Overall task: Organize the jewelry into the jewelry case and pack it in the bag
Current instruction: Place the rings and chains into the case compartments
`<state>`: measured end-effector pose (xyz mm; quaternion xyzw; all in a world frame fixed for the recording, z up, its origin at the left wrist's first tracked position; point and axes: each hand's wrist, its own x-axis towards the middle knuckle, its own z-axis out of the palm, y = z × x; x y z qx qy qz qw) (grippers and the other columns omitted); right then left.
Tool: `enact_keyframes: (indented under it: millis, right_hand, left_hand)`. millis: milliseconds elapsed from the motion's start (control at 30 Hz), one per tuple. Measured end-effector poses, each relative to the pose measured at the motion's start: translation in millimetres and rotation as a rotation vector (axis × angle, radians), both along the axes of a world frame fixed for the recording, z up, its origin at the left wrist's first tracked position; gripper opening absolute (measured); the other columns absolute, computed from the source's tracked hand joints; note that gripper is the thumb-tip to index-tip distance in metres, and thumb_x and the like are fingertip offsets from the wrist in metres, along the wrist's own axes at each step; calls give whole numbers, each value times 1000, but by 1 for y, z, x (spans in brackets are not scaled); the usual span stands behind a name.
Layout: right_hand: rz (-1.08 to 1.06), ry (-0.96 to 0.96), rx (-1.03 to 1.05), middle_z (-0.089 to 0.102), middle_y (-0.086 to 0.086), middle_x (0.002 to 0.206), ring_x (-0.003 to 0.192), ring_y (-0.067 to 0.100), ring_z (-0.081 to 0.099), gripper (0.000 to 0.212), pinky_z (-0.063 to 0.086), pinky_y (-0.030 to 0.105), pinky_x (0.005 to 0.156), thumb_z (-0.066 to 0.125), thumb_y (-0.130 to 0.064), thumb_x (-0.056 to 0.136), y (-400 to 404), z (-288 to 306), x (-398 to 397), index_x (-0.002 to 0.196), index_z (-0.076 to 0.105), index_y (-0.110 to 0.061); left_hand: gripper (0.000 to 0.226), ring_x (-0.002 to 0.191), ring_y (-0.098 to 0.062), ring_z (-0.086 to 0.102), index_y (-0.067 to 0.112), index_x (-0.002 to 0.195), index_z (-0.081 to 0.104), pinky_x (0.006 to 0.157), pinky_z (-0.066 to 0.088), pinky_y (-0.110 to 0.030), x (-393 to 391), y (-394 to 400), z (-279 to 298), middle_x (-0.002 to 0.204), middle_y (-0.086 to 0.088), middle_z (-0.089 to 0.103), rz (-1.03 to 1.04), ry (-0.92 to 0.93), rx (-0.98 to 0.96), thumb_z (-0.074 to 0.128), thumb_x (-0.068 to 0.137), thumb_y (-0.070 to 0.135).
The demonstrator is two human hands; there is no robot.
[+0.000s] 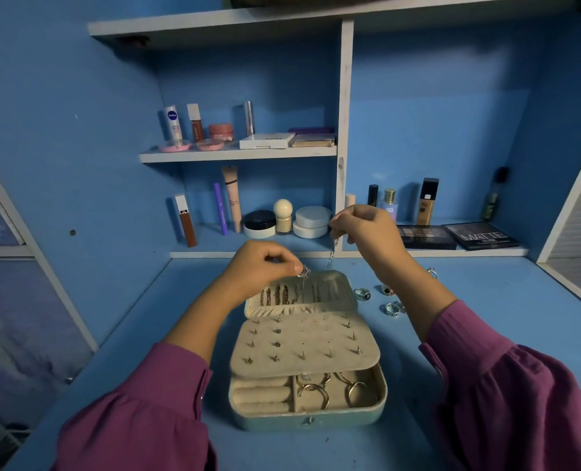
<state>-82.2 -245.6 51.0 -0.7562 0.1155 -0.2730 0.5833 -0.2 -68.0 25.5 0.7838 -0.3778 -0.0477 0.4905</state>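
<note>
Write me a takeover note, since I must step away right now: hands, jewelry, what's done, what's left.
Left hand pinches one end of a thin silver chain; right hand holds the other end, raised above the open jewelry case.
Done: chains hang in the lid, studs on the flap, gold hoops in the bottom tray.
Left: hang this chain, store the rings lying on the desk right of the case, shut it, pack it. No bag in view.

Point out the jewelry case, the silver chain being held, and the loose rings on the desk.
jewelry case (311, 421): head view, front wall near the clasp.
silver chain (331, 255): head view, strand hanging below the right hand.
loose rings (362, 294): head view, the leftmost ring, right of the case lid.
</note>
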Motion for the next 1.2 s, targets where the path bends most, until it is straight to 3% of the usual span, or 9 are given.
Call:
enact_keyframes:
  millis: [100, 233, 400, 533, 667, 767, 900, 1033, 1200]
  right_hand:
    - [34, -12, 8, 64, 3, 65, 52, 1, 53, 17, 41, 23, 62, 60, -12, 85, 2, 1, -1, 69, 64, -8]
    - [65, -16, -3, 61, 7, 64, 49, 2, 51, 15, 42, 20, 57, 59, -10, 85, 5, 4, -2, 72, 64, -4]
    - [88, -21, -4, 58, 6, 63, 51, 3, 50, 16, 40, 19, 55, 58, -10, 85, 4, 3, -2, 79, 64, 4]
    - [114, -19, 1, 58, 5, 61, 56, 11, 49, 15, 38, 25, 58, 58, -10, 85, 3, 3, -1, 72, 63, -3]
    - [121, 23, -27, 59, 4, 61, 59, 14, 49, 18, 38, 28, 60, 58, -9, 83, 0, 1, -1, 65, 62, -8]
    - [115, 87, -78, 60, 3, 61, 58, 13, 48, 21, 38, 30, 62, 59, -9, 81, -1, -3, 0, 60, 61, -10]
    - [109, 124, -104, 60, 3, 60, 61, 16, 49, 19, 38, 31, 61, 60, -10, 79, -2, -7, 1, 60, 62, -9]
    - [107, 140, -106, 60, -1, 57, 58, 13, 49, 19, 39, 26, 58, 61, -10, 79, -2, -10, 1, 59, 62, -11]
    - [109, 149, -120, 61, 0, 58, 57, 11, 50, 18, 39, 24, 57, 63, -10, 80, -2, -11, 1, 62, 65, -9]
  left_hand:
    - [13, 63, 6, 55, 21, 73, 72, 64, 43, -10, -3, -8, -4, 74, 9, 67, -22, -22, 74, 75, 79, 10]
    - [15, 82, -12, 63, 25, 74, 70, 80, 50, -29, -3, -19, -5, 79, 7, 69, -44, 28, 171, 73, 82, 12]
    - [9, 80, -7, 59, 21, 82, 69, 71, 47, -17, -4, -30, -5, 82, 10, 65, -120, 42, 328, 68, 87, 14]
    - [6, 84, -10, 62, 19, 85, 72, 76, 48, -19, -3, -38, -7, 83, 10, 66, -166, 24, 402, 72, 83, 14]
    - [11, 76, 0, 58, 23, 82, 69, 62, 41, -9, -2, -42, -7, 81, 14, 63, -183, 8, 420, 75, 80, 14]
    - [13, 77, -1, 59, 22, 84, 69, 61, 41, -3, 0, -42, -10, 83, 12, 64, -194, 8, 410, 75, 79, 11]
    - [10, 75, -6, 60, 13, 89, 72, 68, 45, -16, 0, -42, -13, 83, 5, 67, -197, 6, 419, 75, 79, 11]
    - [12, 67, -1, 58, 20, 75, 67, 64, 46, -13, -2, -41, -13, 75, 8, 63, -206, 11, 401, 75, 80, 12]
    - [11, 80, -14, 61, 14, 75, 73, 84, 50, -37, -1, -38, -13, 79, 2, 65, -231, 20, 390, 70, 79, 4]
